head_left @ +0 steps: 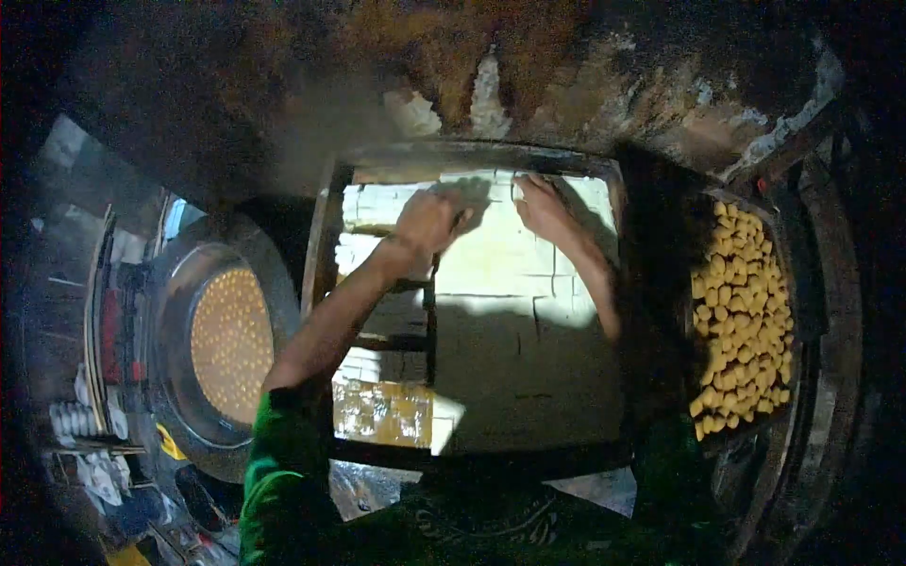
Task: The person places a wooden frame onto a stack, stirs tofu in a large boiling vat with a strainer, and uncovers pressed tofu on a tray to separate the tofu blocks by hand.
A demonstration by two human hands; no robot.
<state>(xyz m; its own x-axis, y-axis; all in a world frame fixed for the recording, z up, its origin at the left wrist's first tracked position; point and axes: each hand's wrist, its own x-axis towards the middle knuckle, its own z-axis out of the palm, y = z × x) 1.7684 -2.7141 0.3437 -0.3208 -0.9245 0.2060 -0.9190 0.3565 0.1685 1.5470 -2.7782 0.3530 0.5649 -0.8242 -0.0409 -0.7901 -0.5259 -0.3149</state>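
A large dark-framed tray [322, 236] holds a pale slab of tofu [528, 377], scored with thin cut lines. My left hand [427, 222] is over the far left part of the slab, its fingers curled in; anything inside them is hidden. To its right, my right hand [545, 206] bends down onto the slab near the far rim, fingers curled together beside a cut line. I cannot make out what it grips. On the tray's left side, separate white tofu blocks [357, 253] lie in rows with dark gaps between them.
Left of the tray, a big round pan [179, 302] holds brownish liquid with many small round pieces [231, 330]. At the right, a container is heaped with yellow pieces [741, 321]. A stained wall [330, 85] rises behind the tray. Wet yellowish squares [382, 413] fill its near left corner.
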